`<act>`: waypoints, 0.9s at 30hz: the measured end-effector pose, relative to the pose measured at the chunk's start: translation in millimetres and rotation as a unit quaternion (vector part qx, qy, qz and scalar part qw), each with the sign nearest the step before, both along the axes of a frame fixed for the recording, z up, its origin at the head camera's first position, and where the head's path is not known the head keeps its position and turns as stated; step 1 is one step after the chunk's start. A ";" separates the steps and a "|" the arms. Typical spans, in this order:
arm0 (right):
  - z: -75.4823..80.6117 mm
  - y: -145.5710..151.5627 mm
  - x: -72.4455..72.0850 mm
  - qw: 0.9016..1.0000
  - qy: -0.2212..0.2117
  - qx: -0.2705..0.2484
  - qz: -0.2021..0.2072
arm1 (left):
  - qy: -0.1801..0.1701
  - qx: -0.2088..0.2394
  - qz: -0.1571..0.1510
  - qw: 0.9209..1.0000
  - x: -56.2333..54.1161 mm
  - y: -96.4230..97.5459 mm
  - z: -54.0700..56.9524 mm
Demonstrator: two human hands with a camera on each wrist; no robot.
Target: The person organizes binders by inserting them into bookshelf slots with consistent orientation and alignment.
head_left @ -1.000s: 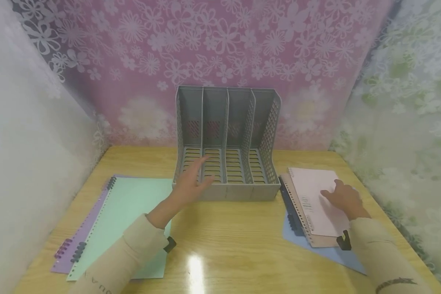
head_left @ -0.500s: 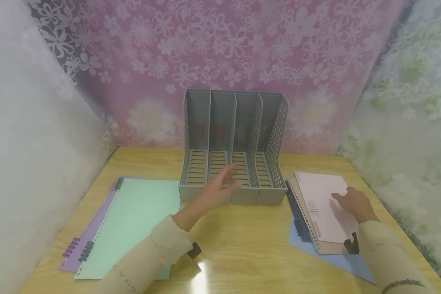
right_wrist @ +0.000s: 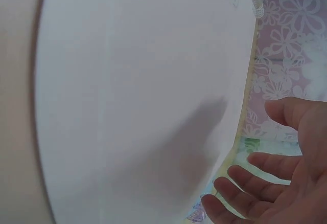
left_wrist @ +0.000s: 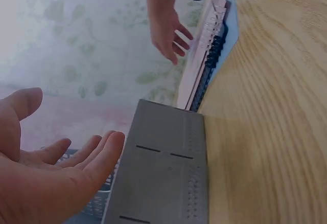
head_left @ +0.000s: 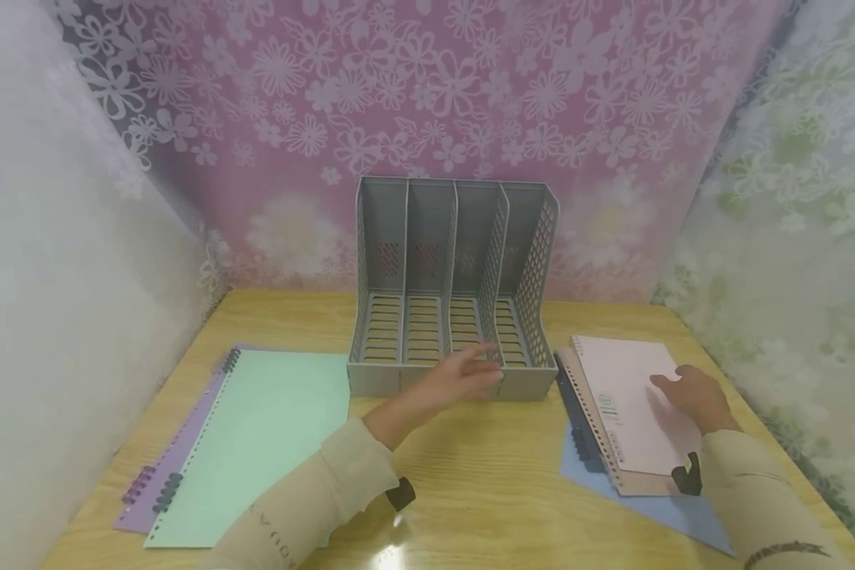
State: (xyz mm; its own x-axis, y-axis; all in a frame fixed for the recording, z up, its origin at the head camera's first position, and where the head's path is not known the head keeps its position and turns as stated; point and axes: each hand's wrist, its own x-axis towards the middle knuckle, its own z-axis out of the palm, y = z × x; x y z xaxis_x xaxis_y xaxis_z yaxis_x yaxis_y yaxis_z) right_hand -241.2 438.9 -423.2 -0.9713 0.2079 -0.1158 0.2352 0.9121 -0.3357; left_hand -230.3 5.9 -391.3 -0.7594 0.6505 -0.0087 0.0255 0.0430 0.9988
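Observation:
A grey file rack [head_left: 374,381] with several upright compartments stands at the back of the table. Over its front lip, toward the right side, my left hand [head_left: 447,389] reaches with fingers loosely extended and nothing in them. The left wrist view shows that palm beside the rack's front wall [left_wrist: 158,178]. My right hand [head_left: 700,398] hovers at the right side of a pale pink loose-leaf notebook [head_left: 627,396], fingers spread and bare; its shadow falls across the cover [right_wrist: 127,70]. Beneath the pink one lie a tan notebook [head_left: 637,484], a dark notebook [head_left: 577,423] and a blue one [head_left: 666,507].
On the left of the wooden table [head_left: 470,491], a mint green notebook [head_left: 271,427] lies over a purple one [head_left: 142,507], both with ring bindings at their left edges. Floral cloth [head_left: 427,95] hangs behind the rack and along the sides.
My left hand has swept rightward across the front of the rack. My right hand stays by the pink notebook. The head view has shifted slightly.

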 end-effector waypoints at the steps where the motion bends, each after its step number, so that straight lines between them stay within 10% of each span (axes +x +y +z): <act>1: -0.4 0.8 -0.1 1.000 0.001 0.001 0.001 | -0.010 0.004 -0.002 1.000 -0.7 1.8 -1.1; 16: -12.5 17.6 -0.5 0.999 0.027 -0.029 0.000 | -0.108 0.029 -0.042 0.993 -10.2 40.6 -31.8; 27: -11.0 20.4 3.9 0.999 0.039 -0.023 -0.010 | -0.139 0.053 -0.084 0.985 -9.8 73.9 -33.0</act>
